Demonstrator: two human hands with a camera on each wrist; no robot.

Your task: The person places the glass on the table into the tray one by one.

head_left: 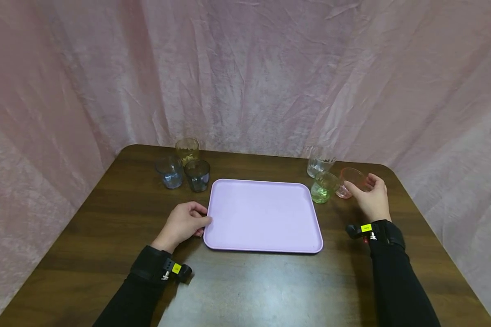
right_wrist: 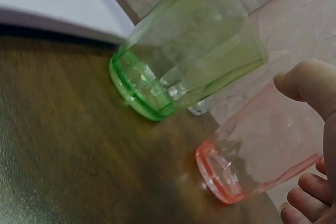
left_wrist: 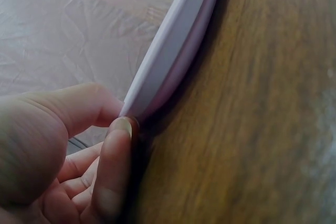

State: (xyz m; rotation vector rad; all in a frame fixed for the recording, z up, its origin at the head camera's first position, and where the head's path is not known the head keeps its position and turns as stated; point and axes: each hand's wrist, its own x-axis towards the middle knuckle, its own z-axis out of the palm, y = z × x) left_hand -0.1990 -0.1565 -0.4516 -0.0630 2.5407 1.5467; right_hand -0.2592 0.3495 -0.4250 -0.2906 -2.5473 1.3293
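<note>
A pale lilac tray (head_left: 263, 215) lies on the wooden table. My left hand (head_left: 185, 222) pinches its left rim between thumb and finger; the left wrist view shows the thumb (left_wrist: 79, 106) and a fingertip meeting at the edge. On the right, my right hand (head_left: 370, 195) holds a pink glass (head_left: 344, 190) near its top, thumb on one side and fingers on the other. That pink glass (right_wrist: 257, 150) stands beside a green glass (right_wrist: 184, 51) in the right wrist view. The green glass (head_left: 323, 188) is close to the tray's right edge.
A clear glass (head_left: 319, 164) stands behind the green one. Left of the tray, at the back, are a yellow glass (head_left: 187, 150), a bluish glass (head_left: 171, 175) and a dark grey glass (head_left: 197, 176). A pink curtain (head_left: 245, 81) hangs behind the table (head_left: 106, 236).
</note>
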